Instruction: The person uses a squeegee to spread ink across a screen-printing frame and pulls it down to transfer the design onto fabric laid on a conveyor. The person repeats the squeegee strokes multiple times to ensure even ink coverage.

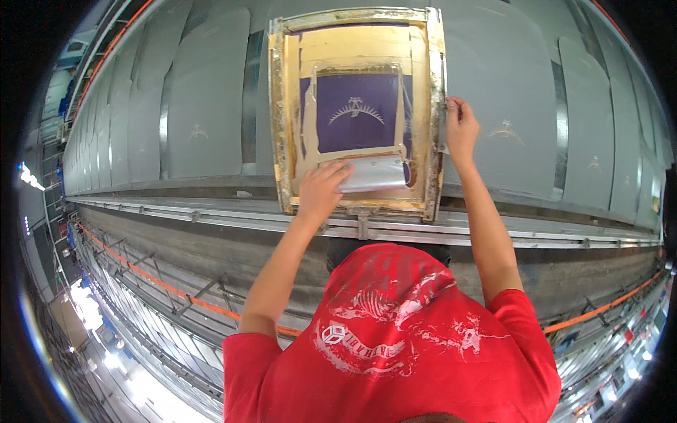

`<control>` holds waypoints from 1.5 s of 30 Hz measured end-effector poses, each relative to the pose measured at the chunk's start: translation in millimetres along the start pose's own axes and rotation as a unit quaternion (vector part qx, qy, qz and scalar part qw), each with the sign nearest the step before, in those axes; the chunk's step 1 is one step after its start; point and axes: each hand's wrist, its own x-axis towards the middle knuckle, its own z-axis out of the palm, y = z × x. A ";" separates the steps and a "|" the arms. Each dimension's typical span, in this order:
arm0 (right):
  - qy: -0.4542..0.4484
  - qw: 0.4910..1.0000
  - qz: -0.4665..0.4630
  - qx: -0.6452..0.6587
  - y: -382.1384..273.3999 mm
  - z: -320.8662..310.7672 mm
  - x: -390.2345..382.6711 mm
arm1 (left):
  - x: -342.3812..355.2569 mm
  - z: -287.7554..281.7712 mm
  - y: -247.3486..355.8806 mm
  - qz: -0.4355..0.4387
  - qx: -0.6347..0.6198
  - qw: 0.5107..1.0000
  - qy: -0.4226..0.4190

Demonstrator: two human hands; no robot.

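Note:
A printing screen [277,120] with a battered metal frame lies on a grey panel. Its middle shows purple [345,95] with a pale arched, spiked design, bordered by yellowish tape and smears of translucent paste. My left hand [326,185] grips the left end of a silver squeegee [377,174], which lies crosswise on the screen's lower part, below the purple area. My right hand [460,130] is closed on the frame's right edge, near its upper middle, with thumb and fingers at the rail.
Grey panels [508,84] in a long row carry small pale printed motifs either side of the screen. A metal rail [515,234] runs along the near edge, in front of my red-shirted body. Orange bars [176,285], racks and bright lights show beyond it.

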 end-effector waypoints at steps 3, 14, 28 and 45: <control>0.011 1.000 -0.016 -0.011 -4.6 16.5 -11.6 | -4.7 -14.1 -17.5 0.017 0.007 1.000 -0.001; 0.016 0.996 -0.007 -0.089 -5.4 50.6 -15.2 | -63.5 -25.2 -55.5 0.036 0.010 0.999 -0.033; -0.129 0.906 -0.292 -0.278 -96.8 37.4 13.9 | 125.5 -38.8 -103.0 -0.002 0.001 1.000 -0.029; -0.282 0.892 -0.214 -0.279 -90.8 41.8 -119.2 | 33.5 -26.2 -85.1 0.070 0.013 0.997 -0.027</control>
